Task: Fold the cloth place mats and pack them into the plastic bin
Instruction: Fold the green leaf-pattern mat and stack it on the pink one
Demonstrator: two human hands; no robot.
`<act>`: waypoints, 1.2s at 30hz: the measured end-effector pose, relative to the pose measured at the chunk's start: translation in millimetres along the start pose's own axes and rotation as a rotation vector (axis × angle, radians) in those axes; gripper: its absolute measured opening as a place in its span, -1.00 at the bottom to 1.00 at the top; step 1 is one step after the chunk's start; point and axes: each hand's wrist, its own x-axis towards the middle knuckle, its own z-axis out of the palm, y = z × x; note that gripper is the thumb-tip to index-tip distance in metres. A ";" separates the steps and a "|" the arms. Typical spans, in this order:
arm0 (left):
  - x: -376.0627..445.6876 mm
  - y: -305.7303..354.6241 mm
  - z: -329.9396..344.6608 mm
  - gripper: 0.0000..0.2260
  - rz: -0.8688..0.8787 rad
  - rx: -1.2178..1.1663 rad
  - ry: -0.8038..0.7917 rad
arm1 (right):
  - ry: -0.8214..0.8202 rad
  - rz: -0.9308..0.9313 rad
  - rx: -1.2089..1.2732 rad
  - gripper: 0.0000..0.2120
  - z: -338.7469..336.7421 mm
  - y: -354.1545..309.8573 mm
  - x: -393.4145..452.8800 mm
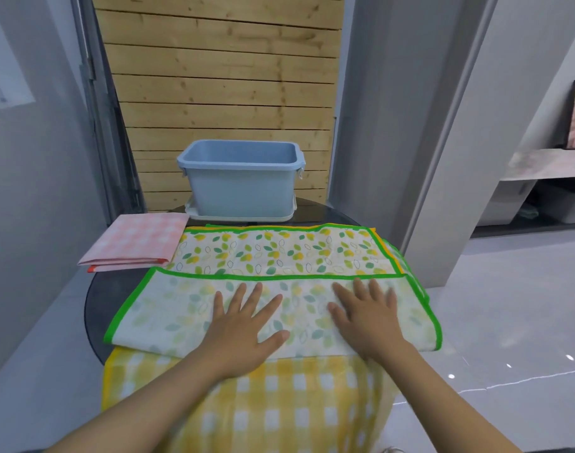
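Draped over the near table edge, a yellow checked mat [279, 403] lies beneath the green-bordered leaf-print mat [279, 250]. On the near folded-over flap, the left hand [243, 328] and right hand [367, 315] are pressed flat, fingers straight and spread, nothing pinched. Thin, soft, light cloth is indicated; creases are judged unlikely to hold unless smoothed. Purchase is best taken at the green hem corners, left and right. A folded pink checked mat [135, 240] rests far left. At the far side, the blue plastic bin [240, 188] stands on its lid [240, 215].
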 end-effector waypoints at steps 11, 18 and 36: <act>-21.5 -96.0 -9.7 -0.03 -0.156 -0.010 0.014 | -0.015 -0.197 0.015 -0.03 19.7 -49.6 -5.1; -36.0 -122.7 -11.1 -0.04 -0.198 -0.002 0.038 | -0.019 -0.182 0.010 -0.13 18.4 -55.2 -3.6; 143.2 -85.8 -35.6 -0.64 -0.115 -0.238 0.203 | 0.316 -0.171 0.094 -0.56 32.8 -67.5 34.1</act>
